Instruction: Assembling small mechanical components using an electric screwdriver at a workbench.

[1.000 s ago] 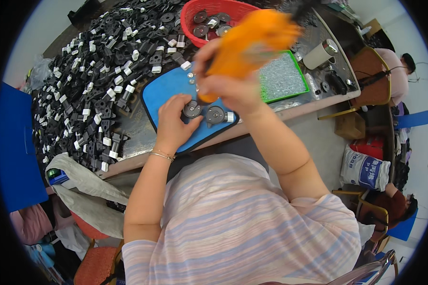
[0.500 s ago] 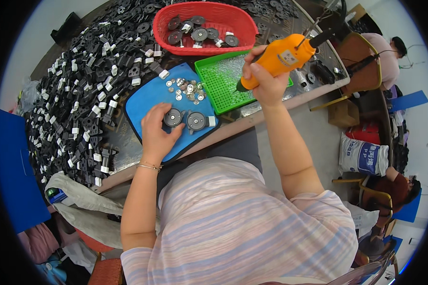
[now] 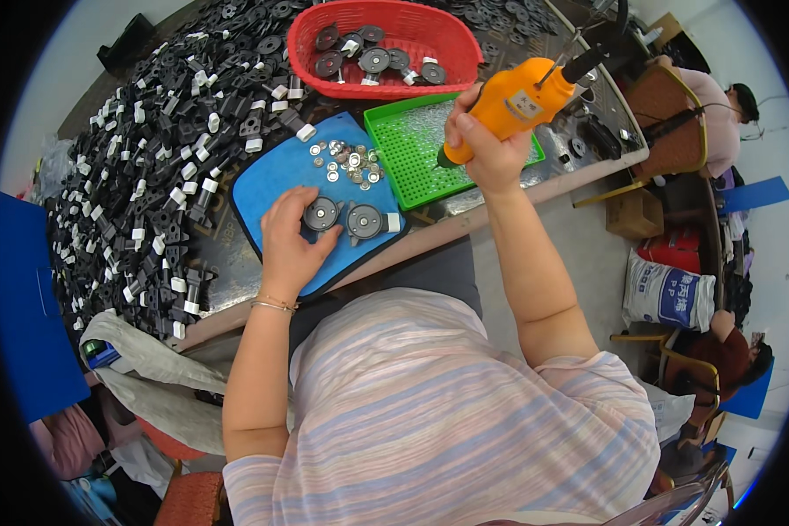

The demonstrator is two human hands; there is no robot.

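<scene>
the right hand (image 3: 493, 156) is closed firmly around an orange electric screwdriver (image 3: 515, 98), whose tip points down over the green tray (image 3: 405, 167); whether the tip touches what is inside, i cannot tell. the left hand (image 3: 291, 235) has its thumb and fingers clamped around the edge of a dark round part (image 3: 322, 213), which lies on the blue mat (image 3: 272, 184). just beside it, on its right, lies a second round part (image 3: 365, 222) with a white end. beyond them, small metal discs (image 3: 356, 163) are scattered on the mat. behind the tray stands a red basket (image 3: 386, 90) with more round parts.
</scene>
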